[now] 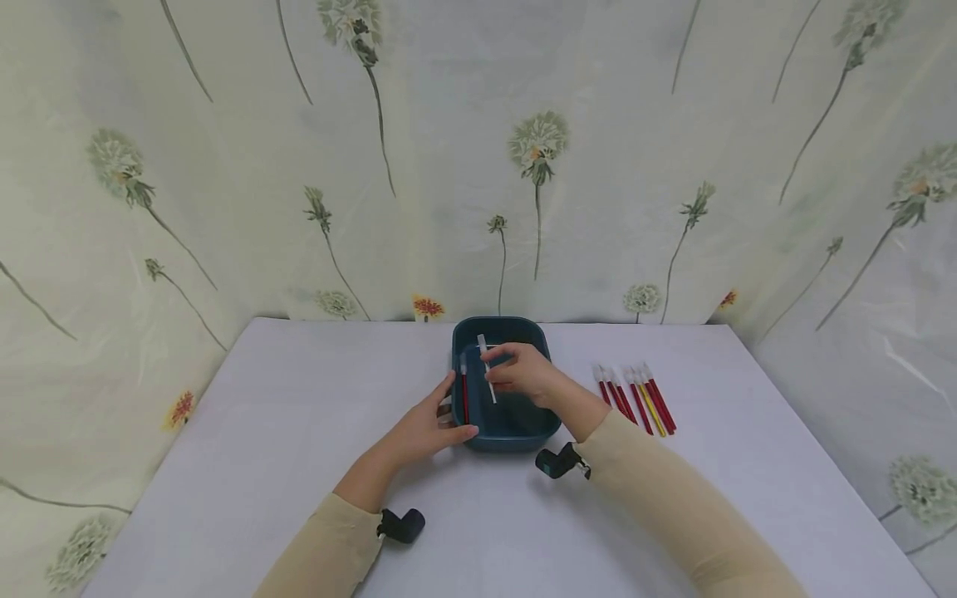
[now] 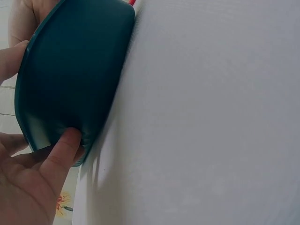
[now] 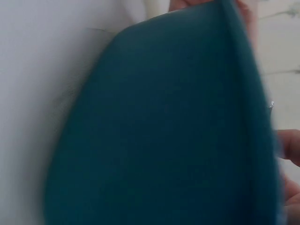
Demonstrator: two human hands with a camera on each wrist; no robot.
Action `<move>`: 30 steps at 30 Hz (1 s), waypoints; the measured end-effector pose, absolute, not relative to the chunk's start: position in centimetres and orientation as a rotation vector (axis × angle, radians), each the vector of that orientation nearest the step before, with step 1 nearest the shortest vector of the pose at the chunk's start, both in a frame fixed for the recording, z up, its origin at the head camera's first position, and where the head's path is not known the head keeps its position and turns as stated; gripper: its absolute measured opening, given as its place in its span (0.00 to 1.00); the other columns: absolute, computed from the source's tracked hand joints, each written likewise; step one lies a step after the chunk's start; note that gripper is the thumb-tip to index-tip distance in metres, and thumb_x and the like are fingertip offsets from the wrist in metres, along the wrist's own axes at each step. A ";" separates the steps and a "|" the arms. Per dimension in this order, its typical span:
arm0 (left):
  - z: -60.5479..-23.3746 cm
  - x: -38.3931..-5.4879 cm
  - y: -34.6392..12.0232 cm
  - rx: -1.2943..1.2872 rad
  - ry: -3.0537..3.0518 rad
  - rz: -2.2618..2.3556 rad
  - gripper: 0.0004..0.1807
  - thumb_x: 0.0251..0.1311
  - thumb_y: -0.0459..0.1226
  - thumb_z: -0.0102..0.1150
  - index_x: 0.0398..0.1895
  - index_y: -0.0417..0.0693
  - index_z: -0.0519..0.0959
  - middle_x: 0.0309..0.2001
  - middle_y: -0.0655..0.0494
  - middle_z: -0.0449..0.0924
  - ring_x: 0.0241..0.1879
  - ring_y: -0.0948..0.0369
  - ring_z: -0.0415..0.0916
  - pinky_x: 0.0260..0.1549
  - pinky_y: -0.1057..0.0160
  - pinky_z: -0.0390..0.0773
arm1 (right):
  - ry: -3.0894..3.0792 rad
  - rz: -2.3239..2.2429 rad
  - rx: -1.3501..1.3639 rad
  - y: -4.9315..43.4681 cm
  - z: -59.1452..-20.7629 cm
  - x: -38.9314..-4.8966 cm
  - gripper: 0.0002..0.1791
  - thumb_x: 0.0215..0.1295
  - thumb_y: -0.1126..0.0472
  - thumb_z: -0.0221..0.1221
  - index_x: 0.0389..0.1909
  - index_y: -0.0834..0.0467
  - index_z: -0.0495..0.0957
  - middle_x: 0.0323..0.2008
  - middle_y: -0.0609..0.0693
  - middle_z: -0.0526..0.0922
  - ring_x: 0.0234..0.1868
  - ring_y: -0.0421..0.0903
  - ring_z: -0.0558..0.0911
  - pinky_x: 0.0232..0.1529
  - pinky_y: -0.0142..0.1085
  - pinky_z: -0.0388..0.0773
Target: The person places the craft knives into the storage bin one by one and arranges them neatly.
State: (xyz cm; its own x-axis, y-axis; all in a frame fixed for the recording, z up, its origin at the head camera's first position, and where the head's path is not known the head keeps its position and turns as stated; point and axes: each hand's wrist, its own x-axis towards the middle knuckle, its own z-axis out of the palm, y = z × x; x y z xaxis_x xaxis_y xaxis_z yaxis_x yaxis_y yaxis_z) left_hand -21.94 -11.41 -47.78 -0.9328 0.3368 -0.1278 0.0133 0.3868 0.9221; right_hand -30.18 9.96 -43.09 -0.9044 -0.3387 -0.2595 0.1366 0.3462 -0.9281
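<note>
A dark teal rectangular plastic tub (image 1: 516, 443) stands at the back middle of the table. My left hand (image 1: 423, 428) holds its left side, thumb at the near rim and fingers against the outer wall (image 2: 70, 84). Over the tub, my right hand (image 1: 521, 370) pinches a slim white stick (image 1: 491, 390) with a translucent cap, tilted; whether it touches the bottom I cannot tell. Inside, along the left wall, lies a slim red stick (image 1: 464, 397), also with a pale cap. The tub's wall (image 3: 154, 122) hides most of the right hand in the right wrist view.
Right of the tub lie several red capped sticks (image 1: 661, 403) and a yellow one (image 1: 655, 409), side by side, partly behind the right forearm. A white cloth covers the table (image 1: 329, 374). Hanging dandelion-print sheets (image 1: 463, 208) border its back and sides.
</note>
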 end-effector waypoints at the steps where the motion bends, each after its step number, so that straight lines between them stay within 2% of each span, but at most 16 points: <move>1: -47.8 -21.9 -11.4 0.309 2.357 1.562 0.55 0.61 0.50 0.69 0.82 0.59 0.42 0.79 0.46 0.50 0.68 0.46 0.68 0.61 0.49 0.74 | 2.210 -1.580 -0.181 9.8 -43.3 -30.3 0.21 0.69 0.71 0.58 0.62 0.66 0.74 0.46 0.63 0.82 0.43 0.51 0.84 0.54 0.46 0.81; 13: -47.7 -21.9 -11.6 0.324 2.352 1.555 0.55 0.62 0.50 0.68 0.82 0.58 0.42 0.78 0.44 0.52 0.68 0.47 0.68 0.61 0.49 0.74 | 2.188 -1.564 -0.125 8.4 -45.2 -30.8 0.21 0.66 0.73 0.60 0.60 0.65 0.76 0.41 0.59 0.82 0.41 0.49 0.84 0.51 0.45 0.83; 19: -47.8 -22.0 -11.6 0.333 2.345 1.560 0.54 0.62 0.50 0.68 0.82 0.57 0.41 0.76 0.40 0.56 0.68 0.47 0.68 0.61 0.49 0.74 | 2.207 -1.521 -0.107 7.9 -46.3 -31.1 0.20 0.67 0.72 0.59 0.59 0.63 0.77 0.43 0.60 0.83 0.43 0.50 0.85 0.50 0.43 0.83; 30: -47.7 -21.9 -11.5 0.329 2.361 1.551 0.54 0.62 0.50 0.68 0.82 0.57 0.42 0.76 0.40 0.57 0.68 0.46 0.68 0.61 0.49 0.74 | 2.225 -1.512 -0.065 7.6 -46.8 -31.0 0.20 0.67 0.72 0.59 0.59 0.62 0.77 0.45 0.60 0.83 0.44 0.51 0.86 0.49 0.42 0.83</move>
State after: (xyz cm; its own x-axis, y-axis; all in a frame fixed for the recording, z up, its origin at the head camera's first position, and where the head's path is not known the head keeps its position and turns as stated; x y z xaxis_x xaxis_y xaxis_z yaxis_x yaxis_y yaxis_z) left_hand -21.93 -11.52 -47.70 -0.9297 0.3483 -0.1202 0.0280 0.3922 0.9195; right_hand -31.04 7.63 -46.78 -0.8989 -0.2830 -0.3345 0.2069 0.3989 -0.8933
